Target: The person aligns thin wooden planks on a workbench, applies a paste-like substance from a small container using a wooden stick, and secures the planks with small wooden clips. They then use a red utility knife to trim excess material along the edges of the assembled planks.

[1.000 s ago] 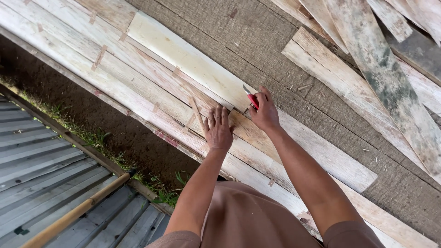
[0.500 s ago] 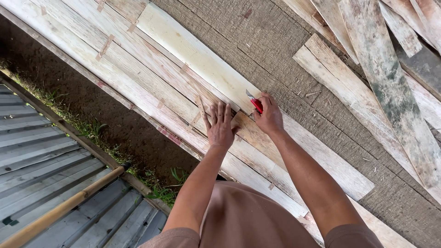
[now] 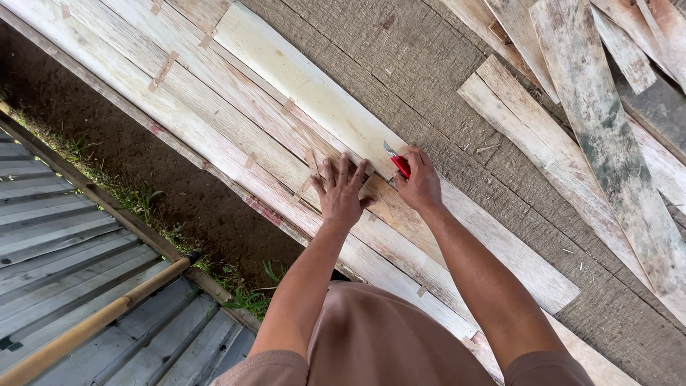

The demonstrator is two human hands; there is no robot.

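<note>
Since 1 second ago, both hands have stayed almost where they were on the veneer, with only a small shift along the strips and the blade tip angled a little differently.

The left hand (image 3: 341,191) lies flat with its fingers spread, pressing down on the pale veneer strips (image 3: 236,107) that run diagonally across the rough grey tabletop (image 3: 429,78). Just beside it, the right hand (image 3: 421,182) is closed around a red utility knife (image 3: 397,161), whose short blade points up and away, its tip at the edge of the cream-coloured strip (image 3: 300,78).

These strips look thin, light and brittle: likely to flex, split along the grain or crack if lifted by 1 end. Small tape patches (image 3: 166,68) join them, so the seams are probably the weakest spots. A flat palm near the cut seems the safest hold, with fingers kept clear of the blade line.

More weathered boards (image 3: 600,121) lie well apart at the upper right. Below the tabletop edge are bare soil, some grass (image 3: 143,196) and corrugated metal sheets (image 3: 64,236) with a bamboo pole (image 3: 93,325) resting on them.
</note>
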